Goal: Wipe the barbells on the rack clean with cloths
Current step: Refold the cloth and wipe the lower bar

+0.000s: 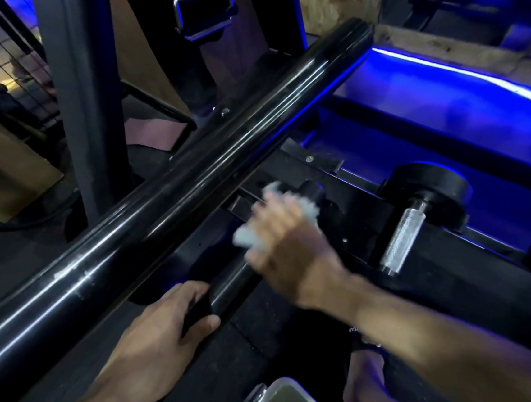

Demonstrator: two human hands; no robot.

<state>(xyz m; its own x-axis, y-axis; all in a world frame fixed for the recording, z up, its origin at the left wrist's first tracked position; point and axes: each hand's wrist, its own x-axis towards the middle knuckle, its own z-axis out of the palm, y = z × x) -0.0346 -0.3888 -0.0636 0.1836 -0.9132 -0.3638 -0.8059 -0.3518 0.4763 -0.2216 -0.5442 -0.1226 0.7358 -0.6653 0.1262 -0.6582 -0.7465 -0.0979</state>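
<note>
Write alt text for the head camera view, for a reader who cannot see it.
A person's right hand, blurred by motion, presses a pale cloth to a black bar low on a gym rack, and the left hand grips the same bar nearer the camera. A thick glossy black tube crosses diagonally above; a dumbbell sits at right under blue light.

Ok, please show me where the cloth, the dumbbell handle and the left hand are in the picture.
cloth (247,236): head view, on the pale bunch below the right hand's fingers.
dumbbell handle (404,238): head view, on the knurled silver middle.
left hand (161,330): head view, on its back, gripping a black bar.
</note>
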